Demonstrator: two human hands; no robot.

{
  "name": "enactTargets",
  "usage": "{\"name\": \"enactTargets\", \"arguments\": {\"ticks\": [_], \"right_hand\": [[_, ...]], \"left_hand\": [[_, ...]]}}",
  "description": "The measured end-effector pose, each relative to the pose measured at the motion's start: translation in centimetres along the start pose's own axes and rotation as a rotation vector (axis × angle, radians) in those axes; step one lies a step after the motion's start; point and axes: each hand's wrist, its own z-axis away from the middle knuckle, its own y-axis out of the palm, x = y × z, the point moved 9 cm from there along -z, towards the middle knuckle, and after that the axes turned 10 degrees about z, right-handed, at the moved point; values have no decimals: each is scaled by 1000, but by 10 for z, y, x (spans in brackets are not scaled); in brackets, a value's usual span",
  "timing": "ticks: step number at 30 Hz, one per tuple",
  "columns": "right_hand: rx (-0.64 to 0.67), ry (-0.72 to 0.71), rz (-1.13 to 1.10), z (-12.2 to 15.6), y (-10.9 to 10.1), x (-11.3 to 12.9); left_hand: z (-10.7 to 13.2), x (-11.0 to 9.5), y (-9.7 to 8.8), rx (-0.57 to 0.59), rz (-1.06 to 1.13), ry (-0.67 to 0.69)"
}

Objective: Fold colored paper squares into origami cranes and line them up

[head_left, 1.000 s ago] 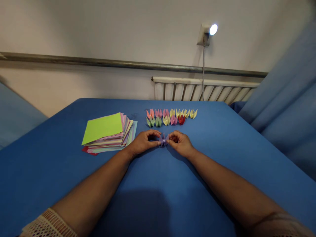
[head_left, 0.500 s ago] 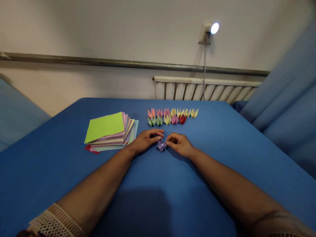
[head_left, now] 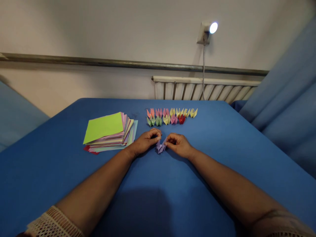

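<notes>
A small purple origami crane [head_left: 161, 148] is held just above or on the blue tabletop, between my two hands. My left hand [head_left: 148, 140] pinches its left point between thumb and fingers. On the other side, my right hand [head_left: 179, 144] grips the right point with thumb and forefinger. The crane's folded middle shows between the hands, with its points standing up. Beyond my hands, folded paper cranes stand in two rows, among them a red crane [head_left: 182, 119], a green crane [head_left: 158, 120] and a yellow crane [head_left: 194, 113].
A stack of coloured paper sheets [head_left: 103, 128], lime green on top, lies left of my left arm. The blue-covered table [head_left: 197, 191] reaches back to a wall with a radiator [head_left: 207, 81] and a metal pipe [head_left: 111, 62]. A blue curtain [head_left: 291, 98] hangs at the right.
My left fingers have curled in from a more stretched pose to pinch the purple crane's left point. The crane's points now stand more spread and distinct. My right hand keeps its grip.
</notes>
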Motion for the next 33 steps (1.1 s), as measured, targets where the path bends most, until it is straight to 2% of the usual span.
{"name": "enactTargets", "arguments": {"ticks": [6,11,15,25,30,33], "right_hand": [[-28,-4,41,0,-2,-1],[-63,-36,103,1,-8,5],[-104,-69,177,2,-14,11],[-129,-29,191,1,-16,7],[-172,32,47,-2,-16,-8],[-282,91,-48,-3,-37,-27]], "left_hand": [[1,5,-1,-45,48,-93],[2,0,-9,-126,12,-62],[5,4,-16,-198,64,-102],[4,15,-18,-233,91,-147],[2,19,-19,-219,63,-135],[1,21,-19,-210,25,-145]]}}
